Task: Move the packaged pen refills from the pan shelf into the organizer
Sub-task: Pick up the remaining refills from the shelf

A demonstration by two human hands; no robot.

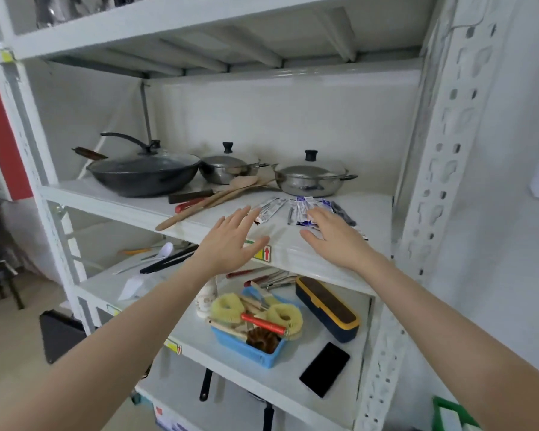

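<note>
Several packaged pen refills lie in a loose pile near the front right of the white pan shelf; some packs are clear and white, others blue. My left hand is held with fingers spread just left of the pile, its fingertips near a clear pack. My right hand is flat with fingers straight, its fingertips over the blue packs, hiding part of them. Neither hand holds anything. A blue plastic basket sits on the shelf below; which container is the organizer I cannot tell.
On the pan shelf stand a black wok with glass lid, two lidded steel pots and wooden spoons. The lower shelf holds the filled basket, a navy-and-yellow case, a black phone and utensils. The upright post is at the right.
</note>
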